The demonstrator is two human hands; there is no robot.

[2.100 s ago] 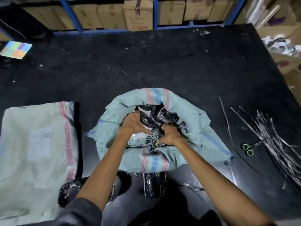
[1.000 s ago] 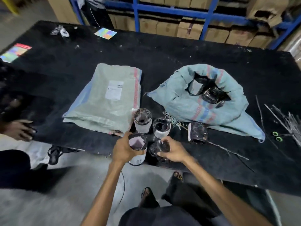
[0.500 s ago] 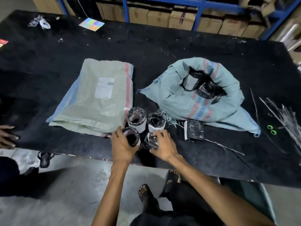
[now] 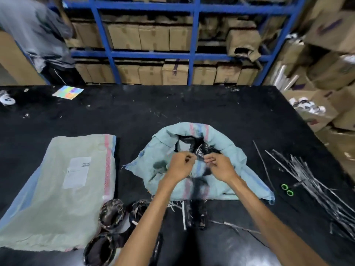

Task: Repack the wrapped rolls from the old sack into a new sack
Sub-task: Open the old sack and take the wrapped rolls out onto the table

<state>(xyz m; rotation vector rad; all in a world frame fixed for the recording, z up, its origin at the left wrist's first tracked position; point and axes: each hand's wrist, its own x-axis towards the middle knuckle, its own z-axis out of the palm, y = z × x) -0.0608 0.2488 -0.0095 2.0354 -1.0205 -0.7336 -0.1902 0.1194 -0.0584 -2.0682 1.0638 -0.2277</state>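
Crumpled old sack, rolls alongside

Your open room lies on the far half of the black table.
Close in, the old sack sits under both your hands, a flat new sack fills the left, wrapped rolls crowd the near edge, and scissors and loose strips block the right.
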